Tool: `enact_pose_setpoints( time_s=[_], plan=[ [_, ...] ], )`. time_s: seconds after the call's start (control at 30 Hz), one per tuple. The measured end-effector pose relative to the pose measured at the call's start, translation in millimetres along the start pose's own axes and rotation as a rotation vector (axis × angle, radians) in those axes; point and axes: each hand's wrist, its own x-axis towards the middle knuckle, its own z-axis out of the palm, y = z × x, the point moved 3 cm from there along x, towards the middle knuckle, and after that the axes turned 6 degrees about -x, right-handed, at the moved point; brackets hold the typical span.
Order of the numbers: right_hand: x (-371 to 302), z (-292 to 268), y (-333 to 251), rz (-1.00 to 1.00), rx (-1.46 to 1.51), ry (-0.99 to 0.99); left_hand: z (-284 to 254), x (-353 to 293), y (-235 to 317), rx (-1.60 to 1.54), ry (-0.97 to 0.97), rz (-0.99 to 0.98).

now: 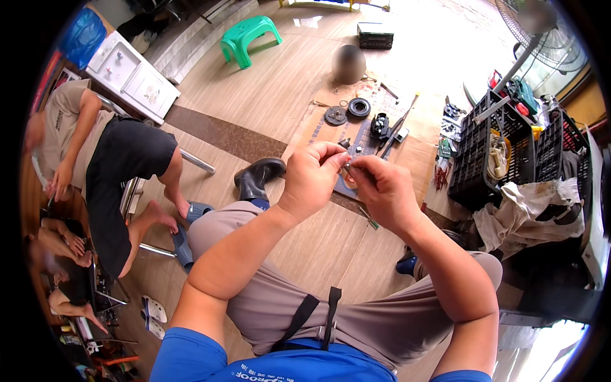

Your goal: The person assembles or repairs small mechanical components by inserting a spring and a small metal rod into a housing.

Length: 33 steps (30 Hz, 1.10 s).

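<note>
My left hand (313, 175) and my right hand (379, 188) meet in front of me above my knees. Between their fingertips they pinch a small metal part (347, 167), too small to tell its kind. On flattened cardboard (417, 127) on the floor beyond my hands lie a round black disc (335, 116), a black ring (359, 107), a black machine part (380, 125) and a long rod (400, 125). I sit with my legs apart in grey trousers, a black boot (258, 178) on my left foot.
Black plastic crates (509, 149) with tools and a pale cloth (528, 207) stand at the right, a standing fan (538, 28) behind them. A green stool (249, 38) and a white cabinet (132, 76) are at the back left. A person (102, 153) sits on a chair at the left.
</note>
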Motion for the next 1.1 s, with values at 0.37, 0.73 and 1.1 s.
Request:
enact_pose_setpoints(
  time_s=[0.37,0.73,1.1],
  plan=[
    [15,-25,1,0.145,-0.037,-0.06,9,-7,3,0.104,-0.21,0.071],
    [6,-2,29,0.459,0.461,-0.186,-2,2,-3,-0.325,-0.15,-0.161],
    [-8,6,12,0.156,0.107,-0.094,-6,5,-6,-0.264,0.021,-0.081]
  ],
)
